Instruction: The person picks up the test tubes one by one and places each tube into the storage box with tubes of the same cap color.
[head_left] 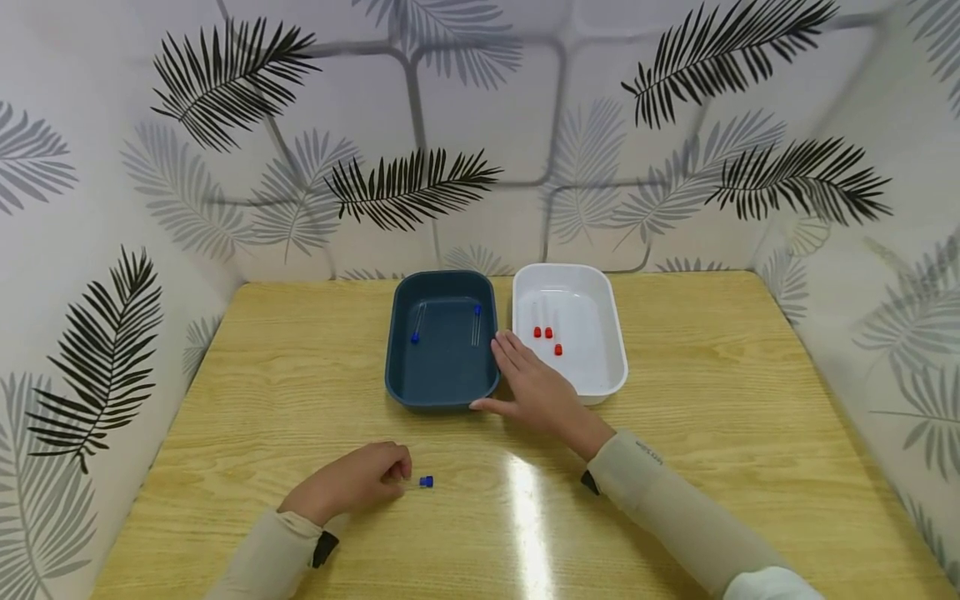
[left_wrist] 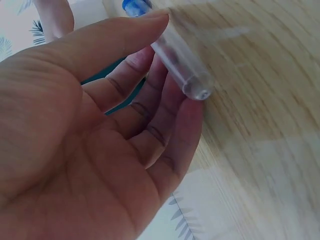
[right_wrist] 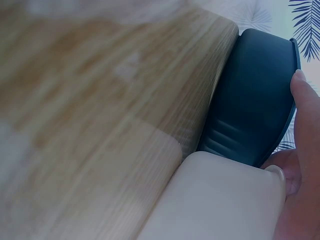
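Between the thumb and fingers of my left hand (head_left: 360,479) is a clear test tube (left_wrist: 181,62), pinched just above the table in front of the trays. Its blue cap (head_left: 426,482) points right, and in the head view the hand hides most of the tube. My right hand (head_left: 542,392) lies with extended fingers at the near right corner of a dark blue tray (head_left: 442,379), the thumb on its front rim. Inside that tray are two blue-capped tubes (head_left: 476,325), lying apart.
A white tray (head_left: 596,358) stands right of the dark one, partly under my right hand and wrist. Three red-capped tubes (head_left: 558,350) lie in it. Behind both trays rises a leaf-patterned wall (head_left: 495,125). The wooden table (head_left: 300,358) extends to both sides.
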